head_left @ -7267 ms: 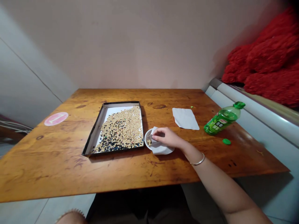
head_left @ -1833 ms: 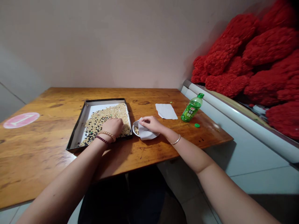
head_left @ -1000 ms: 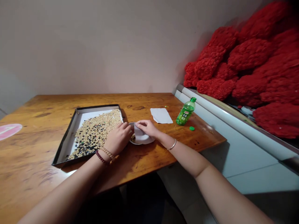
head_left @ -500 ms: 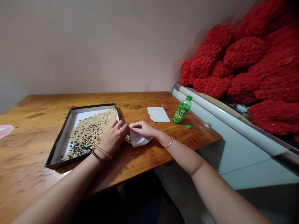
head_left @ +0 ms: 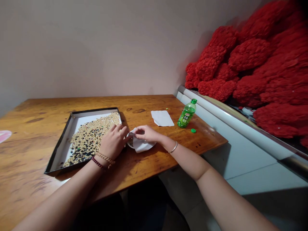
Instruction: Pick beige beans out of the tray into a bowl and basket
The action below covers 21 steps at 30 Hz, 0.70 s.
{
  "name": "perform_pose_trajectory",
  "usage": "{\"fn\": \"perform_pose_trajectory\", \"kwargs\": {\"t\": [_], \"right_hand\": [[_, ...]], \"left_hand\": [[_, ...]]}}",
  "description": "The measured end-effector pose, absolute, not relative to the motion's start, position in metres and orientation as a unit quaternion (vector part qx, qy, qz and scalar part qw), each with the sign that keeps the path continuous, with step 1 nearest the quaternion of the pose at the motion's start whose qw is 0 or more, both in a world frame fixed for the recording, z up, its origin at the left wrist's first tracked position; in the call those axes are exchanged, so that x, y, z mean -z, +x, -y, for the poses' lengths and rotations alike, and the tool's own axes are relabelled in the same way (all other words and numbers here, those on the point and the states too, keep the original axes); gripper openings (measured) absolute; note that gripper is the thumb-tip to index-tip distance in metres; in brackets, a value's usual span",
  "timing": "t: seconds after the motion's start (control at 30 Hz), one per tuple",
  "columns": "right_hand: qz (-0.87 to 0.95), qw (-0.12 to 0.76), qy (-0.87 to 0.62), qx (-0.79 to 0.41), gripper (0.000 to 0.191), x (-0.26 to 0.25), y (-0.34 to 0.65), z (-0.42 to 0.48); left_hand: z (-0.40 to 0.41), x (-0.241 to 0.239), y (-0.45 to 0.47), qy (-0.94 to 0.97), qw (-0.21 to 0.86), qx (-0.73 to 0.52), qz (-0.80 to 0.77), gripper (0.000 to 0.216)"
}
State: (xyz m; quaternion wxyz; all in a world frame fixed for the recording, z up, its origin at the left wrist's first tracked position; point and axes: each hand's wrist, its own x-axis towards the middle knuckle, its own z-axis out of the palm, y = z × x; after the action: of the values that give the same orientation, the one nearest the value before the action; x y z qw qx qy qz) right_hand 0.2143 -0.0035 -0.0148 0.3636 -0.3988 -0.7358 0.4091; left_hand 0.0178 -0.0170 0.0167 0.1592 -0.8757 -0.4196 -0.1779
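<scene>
Hanging from right grip [head_left: 147,133] — white paper [head_left: 143,146] over bowl [head_left: 130,146].

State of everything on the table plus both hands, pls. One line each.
Tray: open, flat
Beads: loose, pale and dark mixed, spread in the tray
Bowl: partly covered, some contents showing
White paper: draped over the bowl
Right hand: grip closed on the white paper
Left hand: fingers at the bowl; grip unclear
Paper sheet: flat
Bottle: upright
Green disc: flat
</scene>
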Motion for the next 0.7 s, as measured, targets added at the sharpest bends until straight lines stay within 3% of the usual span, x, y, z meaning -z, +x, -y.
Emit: {"fn": "perform_pose_trajectory", "kwargs": {"t": [0.3, 0.7], "right_hand": [[0.707, 0.407, -0.426, -0.392, 0.010, 0.019, 0.212, -0.002], [0.709, 0.390, -0.406, -0.424, 0.018, 0.021, 0.213, -0.002]], "left_hand": [[-0.008, -0.013, -0.012, -0.828, 0.131, 0.052, 0.543, 0.024], [-0.017, -0.014, -0.018, -0.825, 0.089, -0.021, 0.557, 0.036]]}}
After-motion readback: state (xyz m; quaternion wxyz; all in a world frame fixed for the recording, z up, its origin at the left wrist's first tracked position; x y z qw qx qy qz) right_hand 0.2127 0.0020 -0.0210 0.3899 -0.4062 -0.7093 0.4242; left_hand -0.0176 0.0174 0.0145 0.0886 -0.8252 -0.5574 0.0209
